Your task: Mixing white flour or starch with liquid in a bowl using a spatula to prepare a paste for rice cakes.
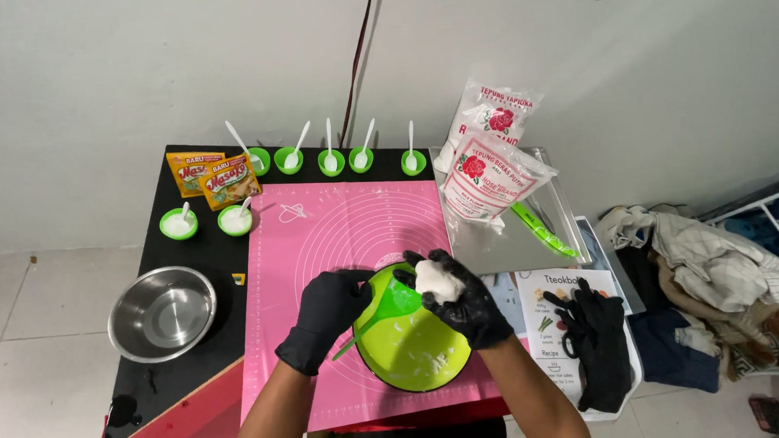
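Observation:
Both my hands wear black gloves. My right hand (pixel 463 299) holds a lump of white dough (pixel 438 281) over the lime green bowl (pixel 413 349). My left hand (pixel 328 309) grips a green spatula (pixel 385 307) whose blade lies inside the bowl. White smears of dough cling to the bowl's inside. The bowl stands on a pink silicone mat (pixel 321 248) on the black table.
A steel bowl (pixel 161 312) sits at the left. Several small green cups with white spoons (pixel 330 160) line the back edge, beside two yellow seasoning packets (pixel 217 176). Two flour bags (pixel 488 166) lean on a metal tray (pixel 517 240). Spare black gloves (pixel 598 341) lie on a recipe sheet.

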